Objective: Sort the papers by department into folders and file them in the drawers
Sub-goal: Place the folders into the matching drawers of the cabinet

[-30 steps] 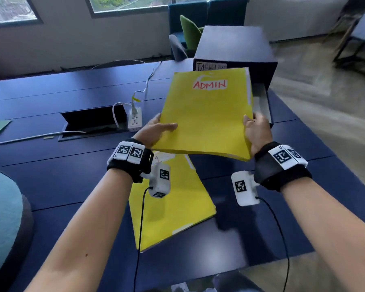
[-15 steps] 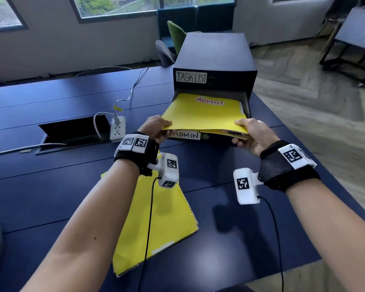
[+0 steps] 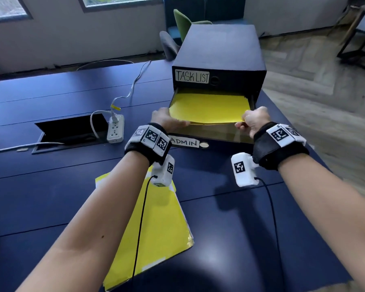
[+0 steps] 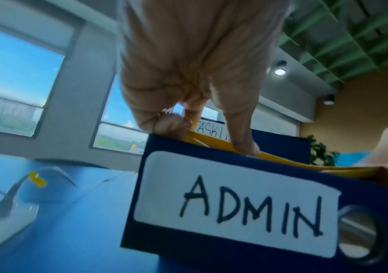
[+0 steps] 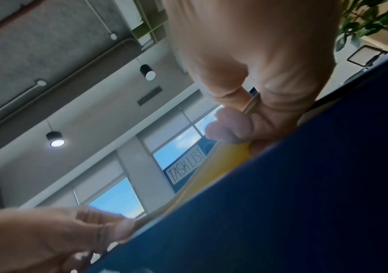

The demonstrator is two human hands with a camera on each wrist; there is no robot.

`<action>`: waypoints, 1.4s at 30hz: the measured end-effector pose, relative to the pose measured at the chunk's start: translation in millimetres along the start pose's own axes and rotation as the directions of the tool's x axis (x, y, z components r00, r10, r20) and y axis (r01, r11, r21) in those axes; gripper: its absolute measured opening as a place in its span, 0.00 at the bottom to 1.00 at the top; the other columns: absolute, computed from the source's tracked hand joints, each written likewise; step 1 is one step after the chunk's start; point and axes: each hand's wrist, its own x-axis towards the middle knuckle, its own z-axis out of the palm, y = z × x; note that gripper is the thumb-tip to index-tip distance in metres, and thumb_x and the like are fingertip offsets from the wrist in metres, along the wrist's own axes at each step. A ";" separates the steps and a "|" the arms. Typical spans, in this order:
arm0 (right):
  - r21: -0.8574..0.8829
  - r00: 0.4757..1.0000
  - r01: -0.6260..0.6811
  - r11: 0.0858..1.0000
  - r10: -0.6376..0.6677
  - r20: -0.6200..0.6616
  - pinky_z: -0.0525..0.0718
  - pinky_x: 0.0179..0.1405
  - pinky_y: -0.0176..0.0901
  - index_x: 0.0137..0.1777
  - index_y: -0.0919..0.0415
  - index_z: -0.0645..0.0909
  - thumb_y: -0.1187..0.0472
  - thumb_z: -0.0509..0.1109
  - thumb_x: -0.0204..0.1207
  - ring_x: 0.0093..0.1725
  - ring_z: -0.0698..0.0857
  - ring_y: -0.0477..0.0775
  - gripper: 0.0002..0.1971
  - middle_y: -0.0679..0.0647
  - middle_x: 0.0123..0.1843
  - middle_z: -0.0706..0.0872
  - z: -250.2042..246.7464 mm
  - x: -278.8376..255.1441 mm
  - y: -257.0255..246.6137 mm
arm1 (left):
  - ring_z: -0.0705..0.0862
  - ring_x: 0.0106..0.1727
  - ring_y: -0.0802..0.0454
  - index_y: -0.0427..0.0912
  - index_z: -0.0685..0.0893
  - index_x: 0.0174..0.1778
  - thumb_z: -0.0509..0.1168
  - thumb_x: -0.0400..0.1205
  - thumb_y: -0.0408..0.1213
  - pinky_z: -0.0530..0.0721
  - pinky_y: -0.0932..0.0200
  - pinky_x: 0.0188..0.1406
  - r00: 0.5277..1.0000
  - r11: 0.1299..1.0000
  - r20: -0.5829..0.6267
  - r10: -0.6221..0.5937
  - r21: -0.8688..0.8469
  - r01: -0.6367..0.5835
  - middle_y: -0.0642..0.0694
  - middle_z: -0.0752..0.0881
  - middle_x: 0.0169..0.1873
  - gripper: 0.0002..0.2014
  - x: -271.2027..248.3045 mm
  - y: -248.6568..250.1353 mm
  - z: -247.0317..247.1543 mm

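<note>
right hand [image 5: 253, 77] pinching yellow folder [image 5: 225, 157] corner above drawer front [image 5: 282, 203] | left hand [image 5: 55, 234] holding folder's far edge, blurred | TASK LIST label [image 5: 186, 168] showing behind | ceiling lamps [image 5: 55, 138] glowing

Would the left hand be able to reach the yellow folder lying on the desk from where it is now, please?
Probably yes, once it lets go: the left hand holds the folder in the ADMIN drawer, and the second yellow folder lies uncovered directly under that forearm.
</note>
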 end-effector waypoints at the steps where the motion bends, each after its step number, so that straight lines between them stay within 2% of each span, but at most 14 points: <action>1: -0.049 1.000 0.006 0.999 -0.006 0.000 0.68 0.08 0.30 0.57 0.68 0.67 0.76 0.52 0.80 0.08 0.74 0.44 0.09 0.61 0.28 0.73 1.5 0.9 0.5 | 0.74 0.66 0.42 0.35 0.74 0.65 0.71 0.72 0.57 0.74 0.52 0.62 1.000 0.994 -0.004 0.025 0.106 -0.024 0.38 0.75 0.65 0.35 0.4 0.0 1.6; 6: -0.264 0.999 0.042 0.963 -0.033 0.041 0.76 0.23 0.40 0.70 0.74 0.64 0.75 0.50 0.80 0.24 0.78 0.54 0.18 0.59 0.28 0.74 4.3 -1.3 9.6 | 0.76 0.64 0.38 0.38 0.73 0.67 0.67 0.74 0.60 0.76 0.47 0.62 0.999 0.943 0.032 0.040 0.331 -0.048 0.36 0.68 0.67 0.34 -3.6 6.8 7.7; 8: -0.316 0.997 0.049 0.948 -0.029 0.069 0.77 0.20 0.41 0.65 0.71 0.66 0.74 0.51 0.80 0.25 0.79 0.55 0.15 0.61 0.32 0.76 4.8 -1.5 11.8 | 0.76 0.64 0.37 0.40 0.74 0.67 0.66 0.73 0.62 0.75 0.45 0.63 0.999 0.912 0.042 0.032 0.408 -0.046 0.36 0.68 0.66 0.34 -4.7 7.6 7.8; 10: -0.373 0.997 0.033 0.927 -0.003 0.082 0.79 0.16 0.41 0.57 0.67 0.66 0.73 0.52 0.81 0.26 0.81 0.57 0.07 0.64 0.46 0.76 6.1 -4.6 11.1 | 0.76 0.64 0.37 0.39 0.76 0.66 0.64 0.73 0.65 0.75 0.46 0.61 0.999 0.881 0.032 0.005 0.473 -0.020 0.37 0.68 0.65 0.36 -5.6 6.4 7.7; 12: -0.529 0.995 0.057 0.847 -0.004 0.100 0.81 0.24 0.47 0.48 0.68 0.65 0.70 0.55 0.82 0.34 0.81 0.62 0.01 0.67 0.57 0.74 5.5 -7.5 9.7 | 0.75 0.65 0.38 0.39 0.77 0.65 0.61 0.73 0.67 0.73 0.47 0.61 0.999 0.868 0.037 -0.005 0.497 -0.014 0.38 0.68 0.66 0.37 -5.1 2.5 7.6; 15: -0.713 0.987 0.144 0.686 -0.051 0.149 0.70 0.41 0.44 0.45 0.70 0.70 0.65 0.56 0.82 0.52 0.78 0.65 0.08 0.69 0.59 0.76 -1.3 -12.1 7.9 | 0.70 0.69 0.39 0.45 0.79 0.66 0.56 0.69 0.74 0.68 0.46 0.67 0.997 0.864 0.063 0.046 0.499 -0.071 0.39 0.67 0.67 0.40 -7.1 -3.9 5.0; 20: -0.768 0.971 0.235 0.595 -0.172 0.164 0.73 0.49 0.47 0.44 0.71 0.74 0.64 0.60 0.78 0.57 0.76 0.67 0.08 0.70 0.67 0.72 -2.9 -21.9 9.3 | 0.63 0.72 0.40 0.54 0.70 0.72 0.67 0.61 0.72 0.64 0.42 0.70 0.990 0.837 0.091 0.104 0.530 -0.137 0.41 0.62 0.67 0.45 -11.1 -10.7 4.4; 24: -0.827 0.917 0.332 0.455 -0.361 0.169 0.70 0.65 0.57 0.64 0.69 0.74 0.53 0.67 0.75 0.73 0.63 0.64 0.23 0.62 0.75 0.61 7.8 -27.6 23.6 | 0.65 0.71 0.40 0.51 0.69 0.73 0.77 0.61 0.60 0.66 0.41 0.70 0.984 0.866 0.025 0.177 0.472 -0.168 0.41 0.64 0.66 0.45 -8.5 -16.0 6.2; 27: -0.752 0.865 0.490 0.440 -0.351 0.359 0.61 0.73 0.61 0.76 0.60 0.66 0.42 0.71 0.71 0.79 0.54 0.60 0.37 0.57 0.80 0.56 16.1 -24.1 26.5 | 0.67 0.69 0.40 0.51 0.66 0.73 0.79 0.58 0.58 0.68 0.42 0.66 0.967 0.874 -0.047 0.251 0.440 -0.206 0.40 0.65 0.65 0.48 -7.5 -19.5 7.3; 29: -0.703 0.818 0.575 0.418 -0.297 0.493 0.56 0.77 0.62 0.80 0.58 0.57 0.44 0.75 0.68 0.81 0.47 0.58 0.46 0.54 0.83 0.48 21.4 -18.1 26.0 | 0.67 0.68 0.40 0.51 0.63 0.75 0.79 0.58 0.57 0.68 0.43 0.65 0.953 0.872 -0.085 0.290 0.433 -0.227 0.40 0.65 0.65 0.51 -5.2 -20.1 8.4; 32: -0.720 0.798 0.602 0.345 -0.279 0.534 0.48 0.79 0.65 0.82 0.56 0.47 0.50 0.79 0.64 0.82 0.38 0.57 0.54 0.53 0.83 0.40 27.2 -3.1 23.7 | 0.65 0.69 0.41 0.53 0.59 0.77 0.80 0.58 0.56 0.66 0.44 0.67 0.939 0.880 -0.106 0.326 0.398 -0.261 0.40 0.63 0.67 0.54 2.5 -19.7 9.6; 36: -0.786 0.789 0.587 0.194 -0.355 0.502 0.35 0.75 0.69 0.82 0.52 0.35 0.43 0.83 0.54 0.79 0.28 0.61 0.68 0.54 0.81 0.29 31.4 18.0 12.7 | 0.57 0.75 0.41 0.55 0.50 0.80 0.81 0.57 0.55 0.59 0.41 0.73 0.911 0.852 -0.112 0.398 0.413 -0.322 0.41 0.56 0.74 0.60 17.3 -13.9 8.2; 39: -0.820 0.755 0.567 0.074 -0.445 0.481 0.33 0.71 0.74 0.81 0.50 0.31 0.39 0.83 0.50 0.79 0.27 0.65 0.72 0.58 0.81 0.27 33.4 32.2 3.8 | 0.46 0.81 0.42 0.53 0.43 0.81 0.81 0.57 0.55 0.45 0.36 0.77 0.877 0.802 -0.109 0.469 0.468 -0.371 0.42 0.47 0.80 0.65 31.3 -1.9 7.7; 42: -0.852 0.745 0.521 0.055 -0.517 0.422 0.35 0.69 0.79 0.81 0.52 0.32 0.37 0.82 0.49 0.80 0.32 0.69 0.72 0.62 0.82 0.31 36.0 45.9 -3.4 | 0.38 0.82 0.45 0.50 0.39 0.81 0.80 0.57 0.57 0.37 0.34 0.75 0.830 0.735 -0.098 0.549 0.529 -0.424 0.45 0.40 0.82 0.67 49.5 21.9 3.6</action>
